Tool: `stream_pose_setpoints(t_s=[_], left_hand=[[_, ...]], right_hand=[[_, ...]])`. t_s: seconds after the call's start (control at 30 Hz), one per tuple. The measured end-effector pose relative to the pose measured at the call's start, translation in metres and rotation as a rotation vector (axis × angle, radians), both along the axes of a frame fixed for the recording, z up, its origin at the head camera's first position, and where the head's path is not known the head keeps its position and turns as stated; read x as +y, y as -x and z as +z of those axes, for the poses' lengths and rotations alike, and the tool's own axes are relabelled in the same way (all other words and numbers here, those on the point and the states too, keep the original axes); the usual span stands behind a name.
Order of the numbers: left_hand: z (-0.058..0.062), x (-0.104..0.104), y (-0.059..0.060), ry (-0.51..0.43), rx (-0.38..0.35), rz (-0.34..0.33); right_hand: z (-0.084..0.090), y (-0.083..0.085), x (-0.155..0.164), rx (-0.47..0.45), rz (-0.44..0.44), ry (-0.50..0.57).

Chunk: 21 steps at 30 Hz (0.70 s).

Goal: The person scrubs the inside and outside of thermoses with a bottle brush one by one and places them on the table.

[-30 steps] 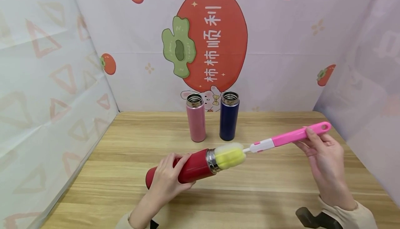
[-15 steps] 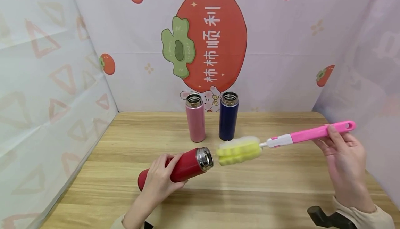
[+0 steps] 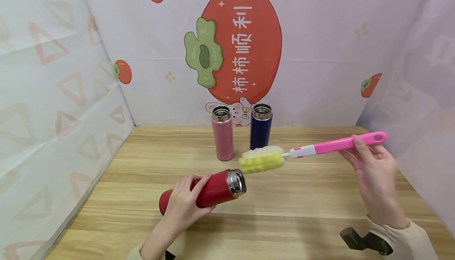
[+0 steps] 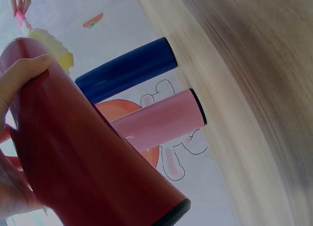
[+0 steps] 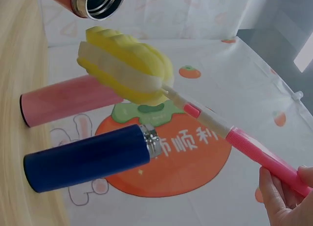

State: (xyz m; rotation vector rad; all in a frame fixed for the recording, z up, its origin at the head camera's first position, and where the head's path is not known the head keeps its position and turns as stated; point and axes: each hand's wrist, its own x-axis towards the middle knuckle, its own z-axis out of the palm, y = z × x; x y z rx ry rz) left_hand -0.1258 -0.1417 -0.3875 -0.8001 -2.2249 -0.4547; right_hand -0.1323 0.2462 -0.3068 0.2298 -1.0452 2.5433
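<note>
Left grip point(image 3: 185, 202) clasps a red cylindrical metal-necked bottle point(image 3: 216, 189); right grip point(image 3: 375, 171) pinches a pink-handled brush with yellow-and-white sponge head point(image 3: 264, 160).

The left hand point(image 3: 183, 204) covers the middle of the red bottle point(image 3: 217, 189), which in turn hides that hand's fingertips; its inside, past the rim facing away from that hand, cannot be made out. Between the hands, the sponge head point(image 3: 263, 160) hides the base of the navy bottle point(image 3: 261, 130) from the head camera, and the mouth of the pink bottle point(image 3: 223, 139) from the right wrist's. That view cuts off the pink handle point(image 3: 334, 145) beyond the right hand point(image 3: 375, 173). In the left wrist view, the top edge crops the right hand, too small to read finger by finger.
</note>
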Motion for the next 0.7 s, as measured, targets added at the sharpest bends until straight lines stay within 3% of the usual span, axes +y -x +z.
stream_pose_setpoints(t_s=[0.33,0.7], left_hand=[[0.001,0.006,-0.001,0.006,-0.003,-0.016],[-0.001,0.009,0.002,0.028,-0.028,0.017]], right_hand=[[0.000,0.003,-0.015,-0.006,-0.031,-0.010],[0.002,0.000,-0.018,-0.019,-0.017,0.040]])
